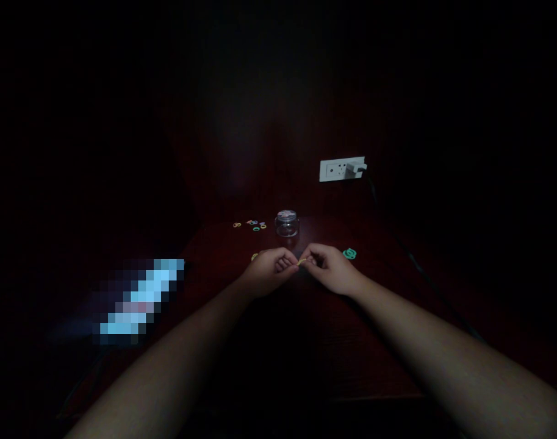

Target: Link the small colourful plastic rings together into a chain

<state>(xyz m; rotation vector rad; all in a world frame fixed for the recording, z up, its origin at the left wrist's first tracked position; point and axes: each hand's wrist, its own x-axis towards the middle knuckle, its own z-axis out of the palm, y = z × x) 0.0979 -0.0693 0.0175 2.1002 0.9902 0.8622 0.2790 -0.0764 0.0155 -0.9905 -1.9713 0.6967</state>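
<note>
My left hand (271, 271) and my right hand (329, 268) meet above the dark red table, fingertips nearly touching. Between them they pinch a small yellow band (302, 261), which looks like a hair tie; part of it is hidden by the fingers. Just beyond my right hand lies a cluster of green bands (350, 253). A yellow band (254, 257) shows partly behind my left hand. Farther back stands a small clear jar (287, 225) with a patterned lid on it. Several loose coloured bands (256, 229) lie to the left of the jar.
A white wall socket (335, 169) with a plugged-in charger (357, 167) sits above the table at the back right, its dark cable (413, 262) running down the right side. At the left, a bright blurred-out screen (145, 302) glows. The surroundings are very dark.
</note>
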